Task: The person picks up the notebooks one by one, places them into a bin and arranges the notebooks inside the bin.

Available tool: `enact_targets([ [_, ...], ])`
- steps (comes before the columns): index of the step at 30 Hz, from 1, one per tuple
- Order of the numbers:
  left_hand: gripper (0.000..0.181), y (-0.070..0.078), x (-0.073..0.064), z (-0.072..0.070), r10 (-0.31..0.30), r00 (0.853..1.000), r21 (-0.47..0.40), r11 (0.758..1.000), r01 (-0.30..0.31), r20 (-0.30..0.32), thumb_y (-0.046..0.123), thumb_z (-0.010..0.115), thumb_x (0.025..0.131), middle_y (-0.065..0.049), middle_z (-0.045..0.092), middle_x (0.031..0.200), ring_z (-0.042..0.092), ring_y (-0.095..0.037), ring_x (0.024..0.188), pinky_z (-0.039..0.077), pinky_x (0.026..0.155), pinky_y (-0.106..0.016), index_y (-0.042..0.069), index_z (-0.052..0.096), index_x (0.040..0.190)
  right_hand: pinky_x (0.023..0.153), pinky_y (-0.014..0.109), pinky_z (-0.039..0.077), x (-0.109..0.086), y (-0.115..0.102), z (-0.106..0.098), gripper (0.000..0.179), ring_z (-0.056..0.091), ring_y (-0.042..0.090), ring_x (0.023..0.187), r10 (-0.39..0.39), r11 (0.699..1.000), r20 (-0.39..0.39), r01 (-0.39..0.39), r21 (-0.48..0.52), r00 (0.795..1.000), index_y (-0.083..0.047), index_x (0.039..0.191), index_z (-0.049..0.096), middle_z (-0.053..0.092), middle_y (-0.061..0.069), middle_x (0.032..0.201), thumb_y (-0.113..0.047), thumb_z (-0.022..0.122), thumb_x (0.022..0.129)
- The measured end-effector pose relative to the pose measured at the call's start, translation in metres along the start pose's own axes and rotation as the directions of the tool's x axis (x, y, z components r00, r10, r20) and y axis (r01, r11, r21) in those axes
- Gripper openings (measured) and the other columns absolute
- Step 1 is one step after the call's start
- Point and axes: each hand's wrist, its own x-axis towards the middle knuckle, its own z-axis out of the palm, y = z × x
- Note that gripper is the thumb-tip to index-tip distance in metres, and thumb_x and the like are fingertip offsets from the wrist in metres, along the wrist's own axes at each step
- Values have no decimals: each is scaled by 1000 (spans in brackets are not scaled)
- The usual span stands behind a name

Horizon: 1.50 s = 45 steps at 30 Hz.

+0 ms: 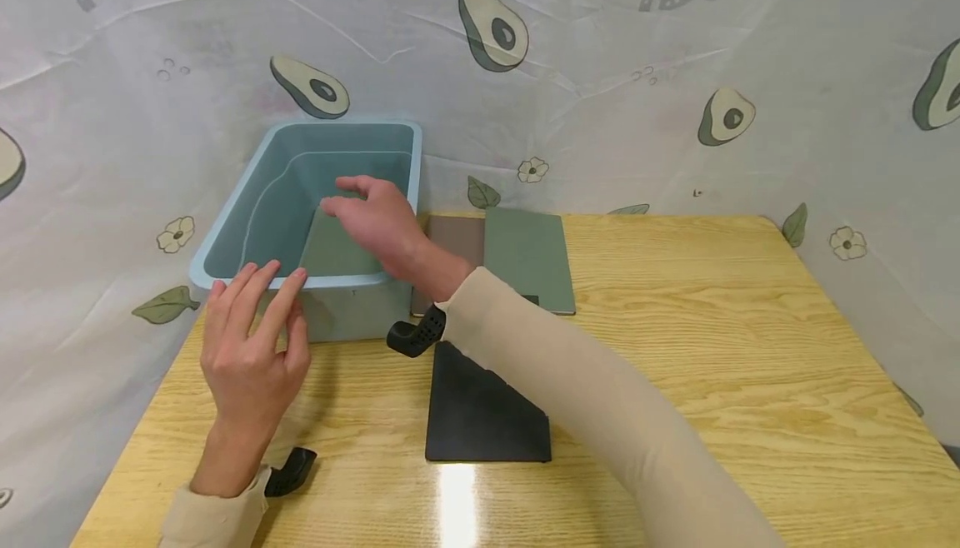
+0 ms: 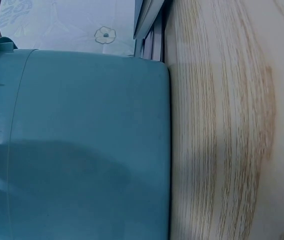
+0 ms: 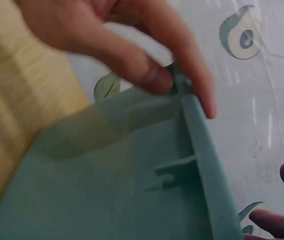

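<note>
A blue-green plastic bin (image 1: 347, 281) stands at the back left of the wooden table. My left hand (image 1: 251, 352) holds its front rim, fingertips over the edge and thumb against the outer wall. The right wrist view also shows that thumb and a finger (image 3: 202, 92) at the rim. Over the bin's opening is my right hand (image 1: 375, 219), fingers extended and nothing in them. Beneath it, a flat green notebook (image 1: 337, 250) lies on the bin floor, partly covered by the hand. The bin's outer wall (image 2: 92, 130) fills much of the left wrist view.
Right of the bin lie a brown notebook (image 1: 456, 236) and a green notebook (image 1: 528, 252). Nearer the front is a black notebook (image 1: 487, 411), partly under the right sleeve (image 1: 570, 373). A white curtain with avocado prints (image 1: 600, 98) hangs behind the table (image 1: 720, 323).
</note>
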Motion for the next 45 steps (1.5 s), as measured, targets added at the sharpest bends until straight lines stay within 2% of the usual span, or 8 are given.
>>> enact_targets([
  [2,26,0,0,0,1,1000,-3,1000,-1,-3,3,66,94,-20,78,121,70,-41,120,46,118,-58,8,82,114,116,35,47,-1,-1,-1,51,49,15,151,-46,985,18,48,-164,999,-23,154,57,48,-6,167,-37,62,105],
  [4,26,-1,0,1,1,1000,-2,1000,-1,-4,3,66,94,-20,78,121,70,-41,121,46,118,-58,7,82,114,122,36,42,-2,-2,-3,55,39,15,159,-108,929,57,121,-349,993,-23,157,53,38,-5,173,-42,58,106],
  [6,26,-1,1,1,5,1000,1,1000,-5,1,2,67,94,-20,78,121,70,-41,121,46,118,-58,7,82,114,130,38,32,-2,-1,-7,59,26,18,166,-160,833,108,193,-518,981,-23,161,47,26,-3,178,-47,54,107],
  [11,27,-3,1,0,6,1000,5,1000,-6,18,0,67,92,-21,78,121,70,-41,122,45,118,-58,6,82,114,136,53,15,0,5,-23,69,8,30,169,-210,500,182,265,-825,961,-25,167,36,13,-1,181,-60,44,108],
  [13,27,-4,0,0,8,1000,10,1000,-8,27,0,67,92,-21,77,121,70,-41,122,45,119,-58,6,81,115,135,57,13,1,9,-30,71,5,32,170,-200,413,187,256,-874,962,-25,168,34,10,0,182,-64,40,108],
  [15,27,-5,0,-1,9,999,15,1000,-10,35,1,67,93,-22,77,121,69,-41,122,45,119,-58,6,81,116,135,58,13,0,14,-37,72,2,32,170,-180,378,187,244,-893,966,-26,168,32,8,0,182,-65,38,108],
  [26,29,-4,0,0,8,1000,14,1000,-8,27,0,66,92,-21,77,121,69,-42,122,45,119,-56,7,81,115,133,56,21,-13,52,-86,73,20,38,166,-285,501,176,303,-811,942,-17,170,25,18,15,179,-51,49,110],
  [45,29,-3,0,-2,3,999,12,1000,-4,33,-1,67,91,-22,77,120,69,-41,123,44,121,-55,6,81,115,130,64,22,-28,98,-165,66,22,45,164,-170,458,106,173,-872,980,-14,167,35,15,20,179,-49,44,112],
])
